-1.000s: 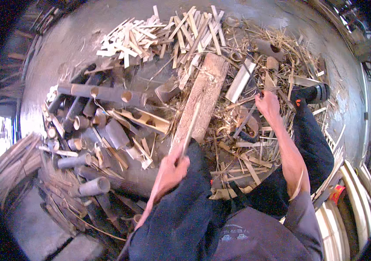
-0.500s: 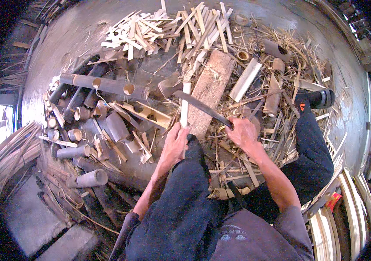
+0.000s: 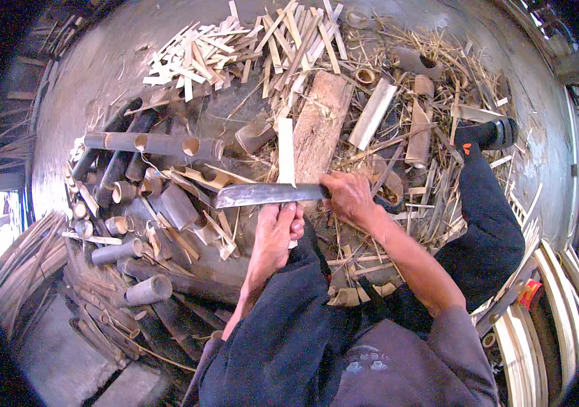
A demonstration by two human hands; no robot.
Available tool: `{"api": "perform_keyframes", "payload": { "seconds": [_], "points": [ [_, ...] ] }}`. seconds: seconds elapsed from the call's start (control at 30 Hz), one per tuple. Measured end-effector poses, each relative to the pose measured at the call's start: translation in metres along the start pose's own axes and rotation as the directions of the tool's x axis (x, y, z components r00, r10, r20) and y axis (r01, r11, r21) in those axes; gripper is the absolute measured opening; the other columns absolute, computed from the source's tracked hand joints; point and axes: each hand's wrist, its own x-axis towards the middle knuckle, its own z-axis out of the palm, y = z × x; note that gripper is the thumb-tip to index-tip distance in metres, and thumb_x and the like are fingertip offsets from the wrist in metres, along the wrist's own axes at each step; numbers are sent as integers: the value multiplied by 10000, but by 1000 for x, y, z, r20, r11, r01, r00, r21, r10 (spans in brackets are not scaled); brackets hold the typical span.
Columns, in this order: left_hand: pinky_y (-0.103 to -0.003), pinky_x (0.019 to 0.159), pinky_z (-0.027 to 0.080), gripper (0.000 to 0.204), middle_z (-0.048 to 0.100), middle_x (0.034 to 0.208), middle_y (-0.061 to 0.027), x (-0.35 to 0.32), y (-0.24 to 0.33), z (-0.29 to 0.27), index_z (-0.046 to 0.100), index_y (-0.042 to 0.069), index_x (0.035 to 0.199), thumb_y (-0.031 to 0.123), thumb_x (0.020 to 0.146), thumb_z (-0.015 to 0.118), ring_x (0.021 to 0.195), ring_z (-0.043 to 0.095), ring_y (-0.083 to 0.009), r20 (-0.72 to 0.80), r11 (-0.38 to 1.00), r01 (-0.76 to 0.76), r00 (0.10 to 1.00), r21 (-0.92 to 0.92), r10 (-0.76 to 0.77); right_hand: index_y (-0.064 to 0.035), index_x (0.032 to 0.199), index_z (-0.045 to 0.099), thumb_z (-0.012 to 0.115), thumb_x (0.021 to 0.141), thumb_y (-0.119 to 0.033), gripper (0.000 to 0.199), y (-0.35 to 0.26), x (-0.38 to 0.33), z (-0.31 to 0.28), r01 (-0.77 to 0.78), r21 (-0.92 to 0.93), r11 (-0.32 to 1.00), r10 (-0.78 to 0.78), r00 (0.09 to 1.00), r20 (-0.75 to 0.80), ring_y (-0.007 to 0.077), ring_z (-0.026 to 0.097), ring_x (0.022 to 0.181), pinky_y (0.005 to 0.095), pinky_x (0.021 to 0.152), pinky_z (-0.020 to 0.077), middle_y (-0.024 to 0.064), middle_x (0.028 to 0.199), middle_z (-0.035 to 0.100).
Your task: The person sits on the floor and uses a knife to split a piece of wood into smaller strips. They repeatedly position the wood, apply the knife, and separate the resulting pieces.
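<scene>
My left hand grips the near end of a pale bamboo strip, which points away from me above my knee. Closed round the handle of a machete is my right hand. The broad blade lies crosswise over the strip, just beyond my left fingers, its tip toward the left. A thin curl shows on the strip at the blade's edge. Beyond my knee, slightly to the right of the strip, lies a thick wooden block.
Piles of cut pale strips lie at the far side. Dark bamboo tubes and cut sections crowd the left. Shavings and a split bamboo piece cover the right, near my shoe. Long split slats stand at lower right.
The machete has come nearer and swung from a slant to nearly level across the strip. My right hand has moved left and slightly closer. The strip now shows its broad face.
</scene>
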Motion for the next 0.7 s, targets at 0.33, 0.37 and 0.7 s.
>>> {"api": "perform_keyframes", "payload": {
  "seconds": [0.33,0.37,0.7],
  "points": [
    [-192,440,322,77,489,732,-4,-2,-12,-23,466,44,996,73,933,500,546,417,-42,34,991,40,998,130,-44,-103,899,668,579,790,-267,216,18,8,-49,-261,-49,964,262,964,35,309,668,711,446,661,538,148,771,667],
    [-192,440,323,70,488,734,-4,6,-14,-16,468,45,991,72,933,498,546,416,-43,45,990,43,998,136,-49,-98,878,638,595,751,-249,203,14,2,-21,-154,-85,984,157,987,30,314,664,713,448,666,535,132,741,648],
    [-185,446,312,76,460,714,18,-52,8,-24,492,45,997,89,936,480,532,402,-40,-19,937,154,988,314,-156,-51,944,680,587,775,-311,324,95,27,-55,-446,174,878,464,882,-81,361,672,789,490,727,531,205,811,675]
  ]
}}
